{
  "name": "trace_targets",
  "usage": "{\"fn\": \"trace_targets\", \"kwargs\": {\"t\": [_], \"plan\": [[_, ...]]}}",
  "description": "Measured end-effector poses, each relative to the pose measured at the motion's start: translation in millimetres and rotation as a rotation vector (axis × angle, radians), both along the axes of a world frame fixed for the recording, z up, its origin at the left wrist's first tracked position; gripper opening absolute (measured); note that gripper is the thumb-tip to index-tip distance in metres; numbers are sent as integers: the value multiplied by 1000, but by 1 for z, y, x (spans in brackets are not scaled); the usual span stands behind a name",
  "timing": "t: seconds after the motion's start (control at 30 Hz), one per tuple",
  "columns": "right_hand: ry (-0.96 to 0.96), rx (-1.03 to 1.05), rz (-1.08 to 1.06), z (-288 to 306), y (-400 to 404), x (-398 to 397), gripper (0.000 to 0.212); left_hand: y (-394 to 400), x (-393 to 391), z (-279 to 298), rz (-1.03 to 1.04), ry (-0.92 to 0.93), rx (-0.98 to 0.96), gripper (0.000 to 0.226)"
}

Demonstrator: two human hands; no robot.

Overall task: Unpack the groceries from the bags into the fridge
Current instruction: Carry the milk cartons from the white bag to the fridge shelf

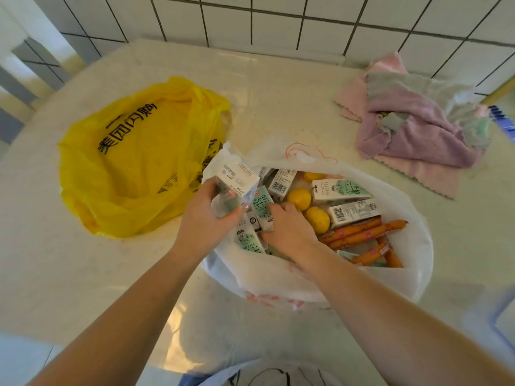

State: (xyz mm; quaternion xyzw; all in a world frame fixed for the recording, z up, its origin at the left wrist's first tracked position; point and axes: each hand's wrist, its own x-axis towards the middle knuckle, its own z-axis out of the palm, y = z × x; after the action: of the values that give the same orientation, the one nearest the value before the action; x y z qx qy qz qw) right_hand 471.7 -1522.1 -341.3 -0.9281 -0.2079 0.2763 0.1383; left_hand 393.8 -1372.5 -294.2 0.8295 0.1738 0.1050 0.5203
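Observation:
An open white plastic bag (398, 277) lies on the counter, filled with several green-and-white milk cartons, yellow round fruits (299, 199) and orange sausages (359, 232). My left hand (206, 218) grips one milk carton (237, 182) lifted at the bag's left rim. My right hand (287, 227) reaches into the bag, fingers closed around another milk carton (262, 204) that stands among the others. A yellow plastic bag (133, 157) with black print lies flat to the left.
Crumpled pink, purple and grey cloths (412, 129) lie at the back right of the pale counter (278, 87). A white tiled wall (278, 20) runs behind. A blue object (501, 121) shows at the right edge.

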Motion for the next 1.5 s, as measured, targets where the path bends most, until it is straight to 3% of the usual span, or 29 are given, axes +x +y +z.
{"fn": "trace_targets", "kwargs": {"t": [0.17,0.33,0.5,0.8,1.07,1.17,1.3,1.5], "plan": [[165,101,23,0,-2,9,73,4,3,-4,11,15,-45,46],[240,291,-240,-5,-4,12,67,5,4,-4,15,22,-87,45],[193,305,-309,-11,-3,9,46,5,1,-6,24,7,-119,49],[380,372,-467,-9,-8,23,44,-1,-3,-7,85,-28,-199,55],[711,356,-565,20,-14,36,27,-2,-1,-3,54,12,-96,49],[651,387,-496,22,-28,31,32,-5,2,-1,37,10,-72,47],[442,533,-612,20,-55,13,46,-17,9,-3,-41,30,-114,49],[136,673,-808,21,-85,-19,54,-39,36,-9,-380,169,33,43]]}}
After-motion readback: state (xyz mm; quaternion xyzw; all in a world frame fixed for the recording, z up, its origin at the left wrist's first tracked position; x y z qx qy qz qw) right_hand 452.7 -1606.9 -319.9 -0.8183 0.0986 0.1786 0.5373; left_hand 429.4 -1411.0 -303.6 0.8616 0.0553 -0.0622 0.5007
